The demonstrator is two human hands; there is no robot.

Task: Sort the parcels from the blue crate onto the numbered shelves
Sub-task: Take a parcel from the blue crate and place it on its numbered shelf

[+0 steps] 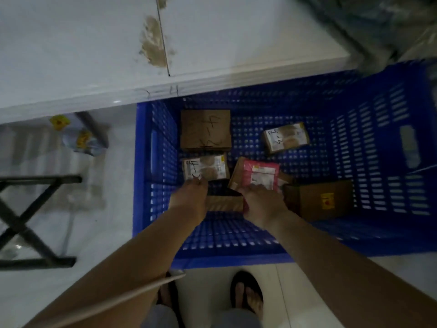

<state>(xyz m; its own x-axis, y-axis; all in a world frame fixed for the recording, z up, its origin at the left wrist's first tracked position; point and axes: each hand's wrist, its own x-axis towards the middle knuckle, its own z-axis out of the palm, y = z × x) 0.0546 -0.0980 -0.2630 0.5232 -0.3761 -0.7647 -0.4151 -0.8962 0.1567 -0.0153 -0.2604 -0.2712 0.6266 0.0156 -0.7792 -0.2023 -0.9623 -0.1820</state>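
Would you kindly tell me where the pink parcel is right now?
Head view: the pink parcel lies midway in the blue crate, gripped by the right hand, between a white-labelled parcel on its left and a brown box on its right.

The crate (390, 138) stands on the floor (118, 209), its far side against a ledge (212, 76). Inside, a flat box (205, 130) lies far left; a labelled parcel (205, 170) touches its near side, with the left grip (189, 197) at that parcel's near edge. A small parcel (286, 137) lies apart, far centre. A tilted mailer (256, 175) sits mid-crate in the right grip (262, 204), a carton (324, 200) to its right. Left of the crate lie a bottle pack (78, 136) and, nearer, a stool frame (30, 221)
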